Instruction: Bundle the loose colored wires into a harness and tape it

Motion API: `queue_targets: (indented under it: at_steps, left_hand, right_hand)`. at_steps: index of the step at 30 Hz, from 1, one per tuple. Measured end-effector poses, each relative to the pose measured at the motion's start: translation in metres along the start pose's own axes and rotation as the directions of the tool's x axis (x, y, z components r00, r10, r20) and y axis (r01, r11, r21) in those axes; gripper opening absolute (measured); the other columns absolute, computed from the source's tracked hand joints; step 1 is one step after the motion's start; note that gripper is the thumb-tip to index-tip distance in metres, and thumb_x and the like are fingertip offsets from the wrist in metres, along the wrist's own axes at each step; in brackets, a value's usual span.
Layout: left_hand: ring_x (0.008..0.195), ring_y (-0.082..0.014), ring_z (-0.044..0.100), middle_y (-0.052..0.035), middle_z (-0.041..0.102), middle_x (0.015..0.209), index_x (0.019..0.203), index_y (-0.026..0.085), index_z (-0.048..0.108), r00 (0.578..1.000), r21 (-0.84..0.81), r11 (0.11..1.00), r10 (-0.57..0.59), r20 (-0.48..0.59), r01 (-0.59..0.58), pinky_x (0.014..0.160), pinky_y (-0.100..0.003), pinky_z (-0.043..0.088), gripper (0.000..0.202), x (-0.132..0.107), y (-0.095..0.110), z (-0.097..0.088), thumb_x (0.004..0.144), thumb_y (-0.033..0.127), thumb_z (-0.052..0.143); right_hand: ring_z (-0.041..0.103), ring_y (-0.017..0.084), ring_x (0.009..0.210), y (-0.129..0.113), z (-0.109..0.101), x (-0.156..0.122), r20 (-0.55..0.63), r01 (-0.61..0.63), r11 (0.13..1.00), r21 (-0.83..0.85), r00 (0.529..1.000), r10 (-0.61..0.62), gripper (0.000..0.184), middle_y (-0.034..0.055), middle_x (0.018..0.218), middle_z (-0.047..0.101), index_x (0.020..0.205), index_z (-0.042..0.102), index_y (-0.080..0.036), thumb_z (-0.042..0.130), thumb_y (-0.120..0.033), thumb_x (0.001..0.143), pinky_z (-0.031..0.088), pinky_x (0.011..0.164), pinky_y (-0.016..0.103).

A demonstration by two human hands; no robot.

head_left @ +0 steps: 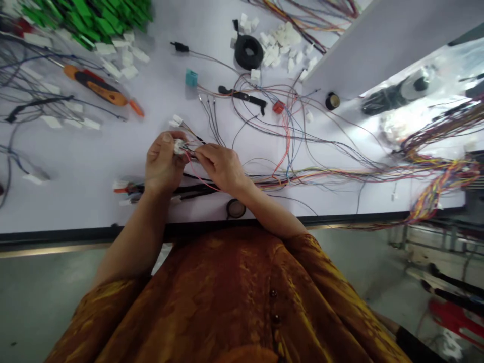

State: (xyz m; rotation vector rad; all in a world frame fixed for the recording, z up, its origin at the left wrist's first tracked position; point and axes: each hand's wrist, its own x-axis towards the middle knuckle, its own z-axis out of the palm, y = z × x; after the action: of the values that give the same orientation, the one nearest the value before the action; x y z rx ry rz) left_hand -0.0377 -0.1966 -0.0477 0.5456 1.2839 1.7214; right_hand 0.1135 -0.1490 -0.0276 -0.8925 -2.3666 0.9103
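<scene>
A white connector [179,146] is being gripped by the left hand's fingers [168,142], while its thin wires [194,150] are being pinched by the right hand's fingers [202,156] above the table [75,201].

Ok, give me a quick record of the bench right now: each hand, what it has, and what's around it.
Left hand: curled around a small white wire connector
Right hand: pinching thin wires beside that connector
Nearest: second white connector beyond the hands; black cables below them
Surface: white workbench
Also there: pile of white connectors; multicoloured wire bundle
</scene>
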Motion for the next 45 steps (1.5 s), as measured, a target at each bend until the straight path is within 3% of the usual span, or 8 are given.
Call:
queue_targets:
  at_steps: [6,12,18,22,27,31,39,45]
  left_hand:
    - [0.049,-0.0069,0.038,0.0065,0.045,0.064,0.085,0.017,0.055,0.968,0.354,0.934,0.131,-0.213,-0.049,0.047,-0.019,0.033,0.008,0.024,0.010,-0.029,0.092,0.018,0.057]
    - [0.110,-0.0248,0.060,-0.0103,0.064,0.108,0.104,0.010,0.063,0.889,0.933,0.287,0.453,0.069,-0.218,0.106,-0.042,0.043,0.024,0.027,0.000,-0.045,0.081,0.016,0.068]
    - [0.129,-0.0294,0.055,-0.0224,0.048,0.149,0.133,0.008,0.049,0.975,0.979,0.135,0.184,0.126,-0.152,0.108,-0.044,0.047,0.059,0.008,0.026,-0.047,0.076,0.015,0.064]
    - [0.118,-0.0334,0.062,-0.0088,0.064,0.135,0.118,0.024,0.061,0.945,0.951,0.010,-0.101,0.310,-0.310,0.105,-0.050,0.047,0.044,-0.038,0.068,-0.033,0.075,0.033,0.065]
    - [0.077,-0.0222,0.067,-0.0015,0.075,0.086,0.089,0.030,0.074,0.693,0.693,0.509,-0.234,0.682,-0.510,0.071,-0.034,0.047,0.021,-0.085,0.057,0.054,0.087,0.045,0.059]
    - [0.082,-0.0210,0.064,-0.0044,0.073,0.086,0.086,0.022,0.072,0.604,0.611,0.574,-0.235,0.761,-0.546,0.080,-0.033,0.046,0.013,-0.077,-0.002,0.127,0.083,0.023,0.060]
    - [0.081,-0.0185,0.061,-0.0059,0.070,0.088,0.081,0.016,0.069,0.747,0.689,0.560,-0.174,0.641,-0.461,0.079,-0.032,0.048,0.008,-0.031,-0.058,0.170,0.077,0.024,0.069]
    - [0.067,-0.0133,0.059,-0.0030,0.070,0.081,0.086,0.016,0.068,0.785,0.675,0.695,-0.266,0.560,-0.246,0.066,-0.026,0.047,0.009,-0.026,-0.070,0.182,0.078,0.021,0.065]
  right_hand:
    - [0.065,0.015,0.091,0.035,-0.063,-0.047,-0.377,-0.014,0.998,0.067,0.926,0.039,0.021,0.0040,0.100,0.070,0.105,0.065,-0.021,0.046,-0.030,0.101,0.053,0.082,0.031]
    - [0.058,0.015,0.076,0.080,-0.122,-0.127,-0.305,-0.289,0.950,-0.115,0.921,0.244,0.007,0.0038,0.090,0.061,0.088,0.068,-0.020,0.061,-0.020,0.089,0.049,0.073,0.031]
    - [0.057,0.021,0.088,0.089,-0.117,-0.147,-0.179,-0.395,0.875,-0.281,0.917,0.357,0.010,0.0091,0.101,0.057,0.091,0.070,-0.019,0.061,-0.019,0.085,0.046,0.078,0.034]
    - [0.054,0.020,0.082,0.087,-0.117,-0.145,-0.221,-0.401,0.877,-0.264,0.911,0.350,0.014,0.0087,0.100,0.059,0.087,0.068,-0.019,0.054,-0.020,0.089,0.041,0.072,0.032]
    - [0.053,0.017,0.075,0.091,-0.123,-0.146,-0.210,-0.334,0.935,-0.120,0.929,0.305,0.012,0.0050,0.087,0.059,0.082,0.064,-0.020,0.055,-0.020,0.089,0.039,0.071,0.032]
    - [0.052,0.017,0.073,0.091,-0.125,-0.147,-0.207,-0.307,0.946,-0.106,0.937,0.281,0.013,0.0036,0.083,0.059,0.080,0.064,-0.020,0.055,-0.020,0.090,0.037,0.071,0.031]
    - [0.052,0.016,0.074,0.085,-0.128,-0.153,-0.188,-0.325,0.943,-0.069,0.933,0.308,0.013,0.0050,0.087,0.057,0.082,0.070,-0.019,0.061,-0.026,0.088,0.039,0.070,0.031]
    - [0.048,0.012,0.062,0.096,-0.123,-0.124,-0.366,-0.386,0.869,0.311,0.795,0.484,0.019,-0.0029,0.068,0.053,0.092,0.067,-0.019,0.062,-0.037,0.087,0.041,0.065,0.029]
